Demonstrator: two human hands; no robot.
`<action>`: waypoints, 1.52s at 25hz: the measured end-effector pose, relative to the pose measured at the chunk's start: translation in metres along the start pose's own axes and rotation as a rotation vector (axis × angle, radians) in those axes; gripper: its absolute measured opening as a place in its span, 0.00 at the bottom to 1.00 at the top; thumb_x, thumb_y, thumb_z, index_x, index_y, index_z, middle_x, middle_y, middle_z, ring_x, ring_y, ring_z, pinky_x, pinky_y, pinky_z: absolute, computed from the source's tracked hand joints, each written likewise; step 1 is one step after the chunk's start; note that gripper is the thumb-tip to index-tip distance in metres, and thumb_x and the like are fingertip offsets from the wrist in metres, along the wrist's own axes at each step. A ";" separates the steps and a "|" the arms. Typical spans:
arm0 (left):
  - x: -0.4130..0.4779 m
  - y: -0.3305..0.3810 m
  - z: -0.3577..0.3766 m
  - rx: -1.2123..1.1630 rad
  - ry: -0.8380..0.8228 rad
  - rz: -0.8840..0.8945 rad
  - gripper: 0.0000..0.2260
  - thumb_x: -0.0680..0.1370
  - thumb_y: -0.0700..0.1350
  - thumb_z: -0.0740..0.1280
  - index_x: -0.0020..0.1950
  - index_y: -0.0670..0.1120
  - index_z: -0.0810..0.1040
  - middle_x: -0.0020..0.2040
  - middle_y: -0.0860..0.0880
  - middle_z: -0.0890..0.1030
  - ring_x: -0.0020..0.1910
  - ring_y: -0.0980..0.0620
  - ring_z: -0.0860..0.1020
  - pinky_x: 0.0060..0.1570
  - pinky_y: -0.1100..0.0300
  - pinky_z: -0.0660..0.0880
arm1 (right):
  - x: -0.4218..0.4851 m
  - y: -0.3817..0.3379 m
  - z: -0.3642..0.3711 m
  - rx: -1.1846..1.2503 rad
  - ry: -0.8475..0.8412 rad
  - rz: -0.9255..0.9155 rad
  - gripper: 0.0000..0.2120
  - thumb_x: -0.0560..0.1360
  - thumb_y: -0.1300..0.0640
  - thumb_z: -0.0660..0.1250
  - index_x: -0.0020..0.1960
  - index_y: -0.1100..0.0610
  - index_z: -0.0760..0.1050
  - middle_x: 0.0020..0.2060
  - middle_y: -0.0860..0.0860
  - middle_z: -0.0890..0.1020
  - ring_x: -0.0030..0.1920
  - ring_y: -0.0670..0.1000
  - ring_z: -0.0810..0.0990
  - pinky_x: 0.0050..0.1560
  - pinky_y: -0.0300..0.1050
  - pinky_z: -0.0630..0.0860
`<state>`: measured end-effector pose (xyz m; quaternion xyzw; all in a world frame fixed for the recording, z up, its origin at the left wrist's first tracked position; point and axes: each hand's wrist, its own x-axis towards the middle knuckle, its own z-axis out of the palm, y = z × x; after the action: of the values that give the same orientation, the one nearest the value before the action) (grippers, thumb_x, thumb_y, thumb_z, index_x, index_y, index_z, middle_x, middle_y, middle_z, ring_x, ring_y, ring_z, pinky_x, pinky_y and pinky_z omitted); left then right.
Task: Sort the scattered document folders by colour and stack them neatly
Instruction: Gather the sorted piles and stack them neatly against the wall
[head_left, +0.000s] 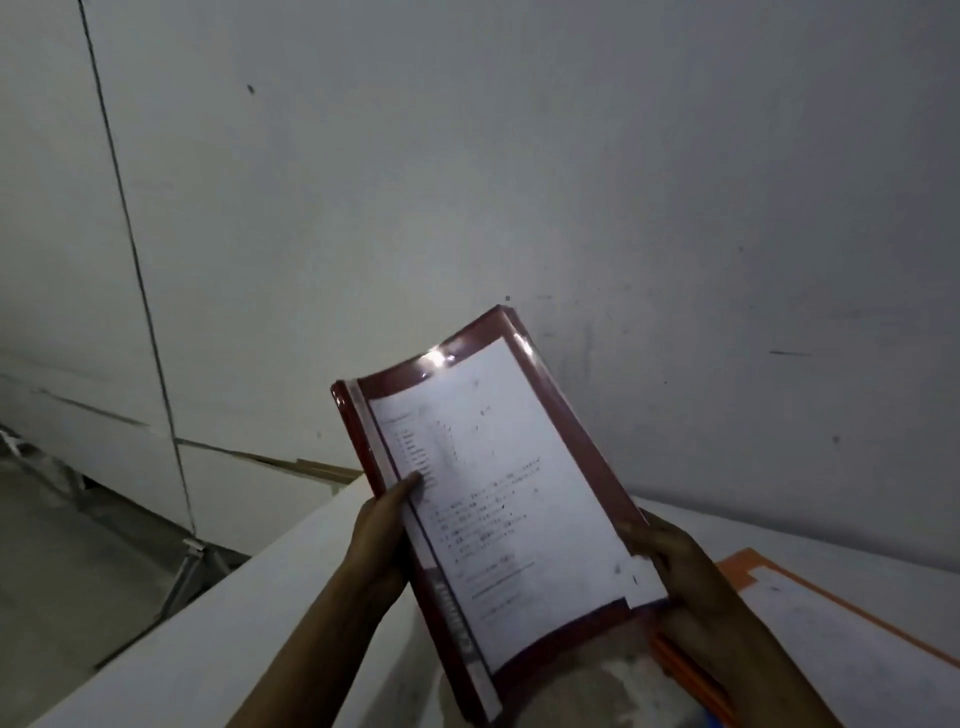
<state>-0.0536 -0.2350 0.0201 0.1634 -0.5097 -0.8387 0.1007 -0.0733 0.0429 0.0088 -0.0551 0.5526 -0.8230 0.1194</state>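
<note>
Red folders (493, 467) held above tabletop (311, 597). Left hand (379, 535) grip clamped on spine edge, 9 o'clock. Right hand (670, 561) grip clamped on opposite edge, 4 o'clock. Orange folder (831, 623) lies flat beyond it.

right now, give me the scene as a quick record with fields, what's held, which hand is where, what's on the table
held: red folders, apparently several together, printed sheet under the clear top cover
spine side: left hand grips the edge, thumb on the cover
opposite side: right hand grips the lower edge
position: held up above the white table
on table: orange folder lying flat at the right
backdrop: pale wall
</note>
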 end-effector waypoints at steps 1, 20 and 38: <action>0.013 -0.010 0.002 -0.052 0.025 -0.076 0.12 0.78 0.45 0.67 0.60 0.43 0.76 0.53 0.38 0.83 0.50 0.37 0.82 0.46 0.44 0.80 | 0.008 0.004 -0.001 0.146 0.066 0.009 0.15 0.72 0.59 0.67 0.58 0.63 0.81 0.48 0.61 0.85 0.44 0.61 0.84 0.44 0.50 0.79; 0.108 -0.025 0.018 0.334 -0.114 -0.573 0.21 0.81 0.54 0.62 0.61 0.36 0.71 0.56 0.32 0.81 0.50 0.33 0.81 0.41 0.42 0.81 | 0.104 0.043 0.006 -0.202 0.419 0.382 0.06 0.73 0.71 0.62 0.47 0.66 0.77 0.39 0.60 0.81 0.38 0.59 0.79 0.37 0.49 0.78; 0.144 -0.046 -0.060 0.679 0.586 0.242 0.32 0.80 0.58 0.61 0.75 0.39 0.59 0.74 0.37 0.64 0.71 0.36 0.66 0.70 0.44 0.64 | 0.073 0.111 0.025 -0.896 0.499 -0.218 0.40 0.69 0.59 0.76 0.75 0.50 0.58 0.66 0.50 0.72 0.65 0.51 0.74 0.61 0.43 0.72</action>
<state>-0.1642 -0.3114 -0.0707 0.3566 -0.7209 -0.5248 0.2787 -0.1235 -0.0385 -0.0871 0.0397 0.8530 -0.5018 -0.1376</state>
